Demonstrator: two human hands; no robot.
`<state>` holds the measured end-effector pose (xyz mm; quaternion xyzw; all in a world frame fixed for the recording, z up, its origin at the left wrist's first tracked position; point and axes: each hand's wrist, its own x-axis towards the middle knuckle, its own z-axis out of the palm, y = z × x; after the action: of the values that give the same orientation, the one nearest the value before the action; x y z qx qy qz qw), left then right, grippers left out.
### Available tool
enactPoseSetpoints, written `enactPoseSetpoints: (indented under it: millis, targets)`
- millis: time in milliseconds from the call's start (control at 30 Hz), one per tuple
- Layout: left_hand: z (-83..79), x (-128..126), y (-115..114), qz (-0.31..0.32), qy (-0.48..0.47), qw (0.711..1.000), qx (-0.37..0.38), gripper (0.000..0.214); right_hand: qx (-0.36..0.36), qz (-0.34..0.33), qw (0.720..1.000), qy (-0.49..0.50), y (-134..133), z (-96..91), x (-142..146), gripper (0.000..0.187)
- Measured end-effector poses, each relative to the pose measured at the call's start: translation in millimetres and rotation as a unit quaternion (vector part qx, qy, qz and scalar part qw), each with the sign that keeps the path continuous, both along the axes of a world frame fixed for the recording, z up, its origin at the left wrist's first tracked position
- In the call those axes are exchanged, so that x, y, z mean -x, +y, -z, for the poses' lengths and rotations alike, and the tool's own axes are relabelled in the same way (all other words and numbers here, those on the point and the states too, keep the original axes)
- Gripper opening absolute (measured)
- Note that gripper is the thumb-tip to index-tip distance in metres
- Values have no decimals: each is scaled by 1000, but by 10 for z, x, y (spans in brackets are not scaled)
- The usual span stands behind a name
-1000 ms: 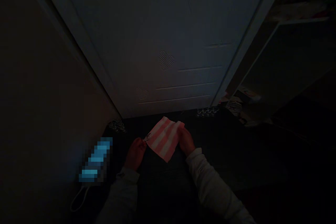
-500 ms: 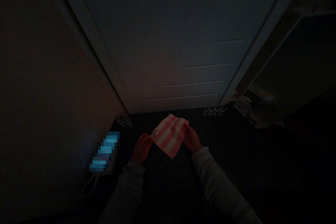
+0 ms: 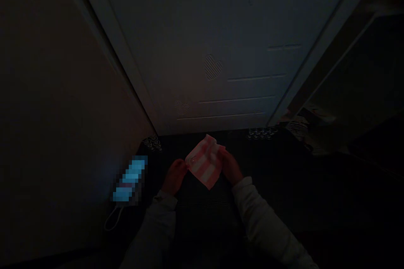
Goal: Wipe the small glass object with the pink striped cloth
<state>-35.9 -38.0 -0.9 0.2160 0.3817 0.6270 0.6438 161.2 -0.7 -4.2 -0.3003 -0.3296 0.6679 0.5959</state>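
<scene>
A small pink-and-white striped bag, flat and seemingly of thin paper, is held slanted above the dark tabletop. My right hand grips its right edge, fingers mostly behind it. At its left corner my left hand is closed in a pinch. A small shiny piece glints beside those fingertips, against or inside the bag's left end; the dim light hides which.
A lit, blurred-out device with a white cord loop stands at the left. Small shiny rings cluster at the back left, more rings at the back right. Behind rises a pale panel with heart patterns. Dim packets lie far right.
The picture has grown darker and the view has shifted slightly. My left fingers have come closer to the bag's left corner, and less of the shiny piece shows. My right hand keeps its grip.
</scene>
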Motion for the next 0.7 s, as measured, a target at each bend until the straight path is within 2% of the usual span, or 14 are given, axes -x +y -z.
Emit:
enactPoseSetpoints:
  millis: [133,267,433,533,700]
  targets:
    - [46,-37,-3,20,66,997,-16,18,-69,-58,993,-71,-119,-44,76,29]
    - [73,-69,-21,49,131,989,-39,17,-147,-94,965,-198,-238,-85,152,32]
    - [37,-114,-47,52,134,989,-30,16,-234,-50,901,-362,-264,-38,201,23]
    - [16,-154,-60,56,100,993,-26,16,-284,-23,869,-405,-259,-13,220,25]
    - [-13,-185,-71,64,71,995,-16,18,-318,-34,833,-451,-273,-36,218,27]
